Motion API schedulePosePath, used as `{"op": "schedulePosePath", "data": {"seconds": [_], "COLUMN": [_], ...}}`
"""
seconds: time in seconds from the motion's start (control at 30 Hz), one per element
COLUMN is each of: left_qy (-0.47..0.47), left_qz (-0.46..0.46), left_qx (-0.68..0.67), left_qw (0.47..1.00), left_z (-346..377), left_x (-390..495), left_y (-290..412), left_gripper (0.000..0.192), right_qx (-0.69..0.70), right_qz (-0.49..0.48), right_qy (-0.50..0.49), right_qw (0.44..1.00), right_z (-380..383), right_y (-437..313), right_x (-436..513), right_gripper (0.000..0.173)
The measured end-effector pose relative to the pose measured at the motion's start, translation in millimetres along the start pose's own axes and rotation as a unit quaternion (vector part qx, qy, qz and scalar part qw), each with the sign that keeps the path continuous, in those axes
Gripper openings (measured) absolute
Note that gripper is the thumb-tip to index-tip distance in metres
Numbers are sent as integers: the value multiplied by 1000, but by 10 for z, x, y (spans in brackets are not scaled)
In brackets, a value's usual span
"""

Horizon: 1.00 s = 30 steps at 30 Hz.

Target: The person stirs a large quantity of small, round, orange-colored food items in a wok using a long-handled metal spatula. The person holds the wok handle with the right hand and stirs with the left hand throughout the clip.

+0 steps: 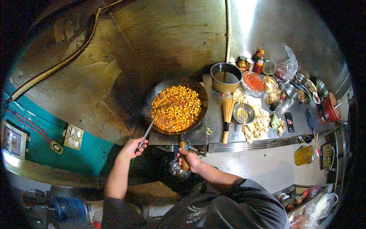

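A dark wok (204,98) holds a wide heap of small golden-brown cubes (178,107) in reddish sauce, possibly tofu. My left hand (135,147) grips the metal handle of a cooking utensil (149,128) that slants into the wok's left side. The utensil's head is buried in the cubes, so its shape is hidden. Below the wok, my right hand (190,160) is closed around the wok's wooden handle (183,154). A bamboo wok brush (227,114) lies on the counter to the right of the wok.
On the steel counter (214,126) stand a deep pot (226,87), a steel bowl (237,117) with chopsticks (242,118) across it, and a bowl of red sauce (254,81). Crumpled papers (258,126) and a black phone-like object (289,122) lie nearby. An oil jug (304,155) sits lower right.
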<state>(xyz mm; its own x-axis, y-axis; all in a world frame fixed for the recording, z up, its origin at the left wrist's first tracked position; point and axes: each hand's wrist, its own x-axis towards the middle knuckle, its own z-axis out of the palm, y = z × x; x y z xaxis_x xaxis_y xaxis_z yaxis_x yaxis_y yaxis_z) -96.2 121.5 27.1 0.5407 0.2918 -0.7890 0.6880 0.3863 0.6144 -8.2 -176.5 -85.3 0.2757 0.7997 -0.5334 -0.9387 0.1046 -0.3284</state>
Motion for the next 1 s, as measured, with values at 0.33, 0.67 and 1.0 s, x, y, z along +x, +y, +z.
{"op": "schedulePosePath", "data": {"seconds": [0.33,0.67,1.0], "left_qy": [136,252,262], "left_qz": [143,159,140], "left_qx": [538,886,825], "left_qw": [820,354,481], "left_z": [-76,1388,893], "left_x": [-1112,-931,348], "left_y": [1193,2404,2010], "left_gripper": [21,17,20], "right_qx": [-7,-14,-5], "right_qz": [-36,-33,-25], "right_qy": [10,-5,-17], "right_qw": [999,999,1000], "right_z": [44,22,2], "right_y": [0,-10,2], "right_x": [-9,-62,-23], "right_gripper": [26,29,23]}}
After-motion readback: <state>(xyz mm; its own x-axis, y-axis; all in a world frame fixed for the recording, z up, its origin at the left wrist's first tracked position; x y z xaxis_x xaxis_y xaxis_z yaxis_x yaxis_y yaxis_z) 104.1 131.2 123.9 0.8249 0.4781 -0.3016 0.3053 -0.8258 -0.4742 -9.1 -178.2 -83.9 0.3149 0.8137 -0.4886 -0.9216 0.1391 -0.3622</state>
